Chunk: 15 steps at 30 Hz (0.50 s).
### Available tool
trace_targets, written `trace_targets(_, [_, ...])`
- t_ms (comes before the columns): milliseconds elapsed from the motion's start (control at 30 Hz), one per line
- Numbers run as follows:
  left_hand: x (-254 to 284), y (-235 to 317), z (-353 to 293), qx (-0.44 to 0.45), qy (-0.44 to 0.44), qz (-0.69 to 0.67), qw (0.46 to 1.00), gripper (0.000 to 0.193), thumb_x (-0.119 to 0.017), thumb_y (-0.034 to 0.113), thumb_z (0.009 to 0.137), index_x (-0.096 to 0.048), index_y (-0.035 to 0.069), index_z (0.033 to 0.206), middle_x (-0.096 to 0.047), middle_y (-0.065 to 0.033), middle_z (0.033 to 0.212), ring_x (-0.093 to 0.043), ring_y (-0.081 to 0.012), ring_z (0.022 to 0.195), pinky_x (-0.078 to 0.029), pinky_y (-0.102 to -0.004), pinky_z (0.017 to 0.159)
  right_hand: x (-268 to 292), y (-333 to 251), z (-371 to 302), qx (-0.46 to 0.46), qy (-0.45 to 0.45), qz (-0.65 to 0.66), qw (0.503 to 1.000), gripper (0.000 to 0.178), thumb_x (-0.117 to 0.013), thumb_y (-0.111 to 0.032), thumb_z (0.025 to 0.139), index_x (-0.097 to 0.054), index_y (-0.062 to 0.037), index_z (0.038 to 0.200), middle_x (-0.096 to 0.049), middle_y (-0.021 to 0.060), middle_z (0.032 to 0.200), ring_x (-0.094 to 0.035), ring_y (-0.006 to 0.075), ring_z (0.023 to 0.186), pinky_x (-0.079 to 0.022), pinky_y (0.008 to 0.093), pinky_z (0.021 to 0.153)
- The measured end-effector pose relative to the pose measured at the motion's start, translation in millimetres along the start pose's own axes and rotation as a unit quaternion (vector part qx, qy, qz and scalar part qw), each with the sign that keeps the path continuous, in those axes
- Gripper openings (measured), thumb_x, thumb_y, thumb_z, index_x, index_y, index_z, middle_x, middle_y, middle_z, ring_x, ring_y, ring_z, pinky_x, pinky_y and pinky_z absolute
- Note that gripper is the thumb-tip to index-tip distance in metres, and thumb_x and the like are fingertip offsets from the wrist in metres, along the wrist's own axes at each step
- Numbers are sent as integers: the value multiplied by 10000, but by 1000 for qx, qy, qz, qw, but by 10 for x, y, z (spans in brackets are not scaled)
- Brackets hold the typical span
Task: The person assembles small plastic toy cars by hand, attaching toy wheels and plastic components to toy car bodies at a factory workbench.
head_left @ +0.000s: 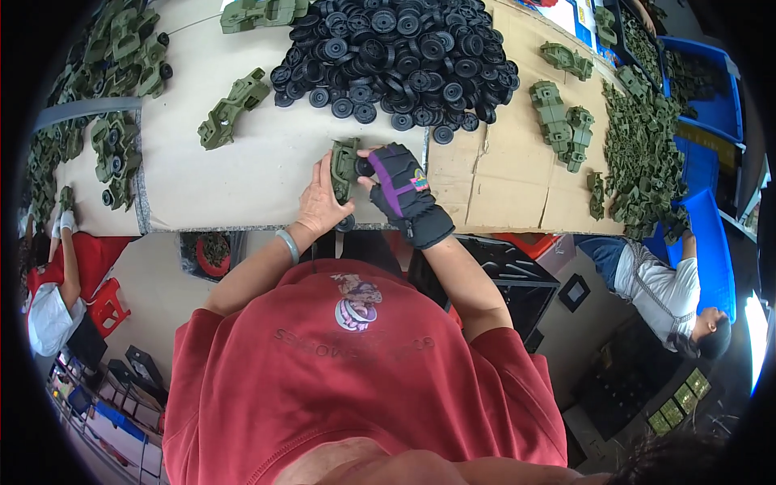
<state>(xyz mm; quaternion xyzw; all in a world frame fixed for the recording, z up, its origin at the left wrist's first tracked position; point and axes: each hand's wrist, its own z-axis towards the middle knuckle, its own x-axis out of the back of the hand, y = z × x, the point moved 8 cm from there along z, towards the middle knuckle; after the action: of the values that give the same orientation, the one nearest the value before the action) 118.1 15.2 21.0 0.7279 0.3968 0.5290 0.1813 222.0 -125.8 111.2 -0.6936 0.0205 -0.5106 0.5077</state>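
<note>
My left hand point(321, 202), bare and with a band at the wrist, grips a green plastic toy vehicle body point(344, 168) near the table's front edge. My right hand point(402, 184), in a black and purple fingerless glove, pinches a small black toy wheel point(364, 167) against the vehicle's right side. Whether that wheel is seated cannot be made out. Another black wheel point(346, 223) shows just below my left fingers, at the table edge. Beyond my hands rises a large heap of black wheels point(404, 61).
Green vehicle bodies lie at left point(233, 109) and right point(551, 113). A heap of green parts point(647, 153) covers the table's right end, beside blue bins point(699, 89). More vehicles point(121, 48) are piled at far left. One co-worker point(671, 283) stands right, another point(61, 275) left.
</note>
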Motion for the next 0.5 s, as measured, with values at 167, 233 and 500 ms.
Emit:
trace_targets(167, [-12, 14, 21, 2, -12, 1, 1000, 1219, -870, 274, 730, -141, 116, 1694, -430, -230, 1554, -650, -480, 1246, -572, -551, 1043, -121, -29, 112, 30, -30, -1, 999, 507, -849, -148, 805, -696, -69, 1282, -721, 158, 1223, -652, 405, 1131, -521, 501, 977])
trace_targets(233, [-14, 5, 15, 6, -16, 2, 1000, 1215, -868, 278, 735, -139, 108, 1693, -429, -231, 1556, -650, -477, 1246, -572, -549, 1042, -184, -15, 112, 39, -56, -23, 997, 496, -855, -156, 800, -705, -78, 1267, -721, 163, 1215, -651, 410, 1127, -523, 505, 970])
trace_targets(500, [-5, 51, 38, -15, -24, 8, 1000, 1196, -860, 293, 756, -142, 70, 1685, -420, -246, 1554, -667, -470, 1201, -576, -530, 1033, -261, 46, 119, 13, -61, -22, 998, 526, -869, -176, 790, -707, -80, 1281, -719, 168, 1209, -650, 413, 1129, -523, 504, 982])
